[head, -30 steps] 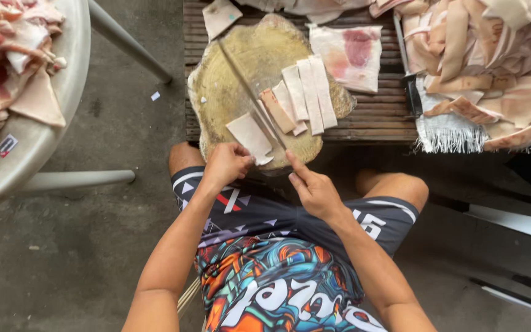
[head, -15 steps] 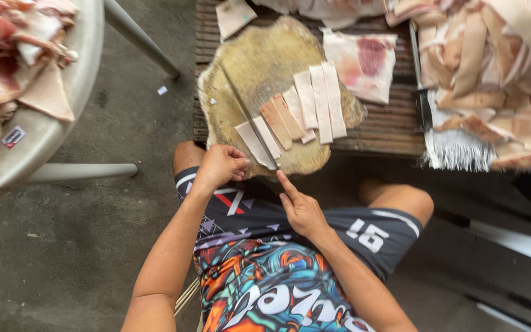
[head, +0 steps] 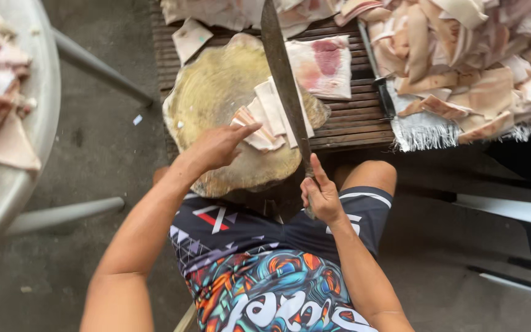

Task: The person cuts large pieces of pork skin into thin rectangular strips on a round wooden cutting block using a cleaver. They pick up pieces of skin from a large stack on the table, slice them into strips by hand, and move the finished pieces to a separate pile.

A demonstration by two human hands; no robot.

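Note:
My right hand (head: 322, 195) grips the handle of a long knife (head: 283, 77), whose blade points away from me over the strips. Several pale cut strips of pork skin (head: 271, 117) lie bunched on a round wooden chopping block (head: 213, 92). My left hand (head: 219, 146) rests on the block with fingers spread, its fingertips touching the near end of the strips. A larger slab of pork skin with a red patch (head: 322, 67) lies beside the block on a dark slatted wooden table (head: 351, 120).
A big heap of pork skin pieces (head: 474, 67) covers the table's right side on a white sack. More pieces fill a round metal tray (head: 7, 123) at left on a metal stand. A white plastic chair (head: 523, 215) stands at right. The floor is bare concrete.
My right hand took hold of the knife and raised its blade over the strips. My left hand moved onto the block and gathered the spread strips into a bunch.

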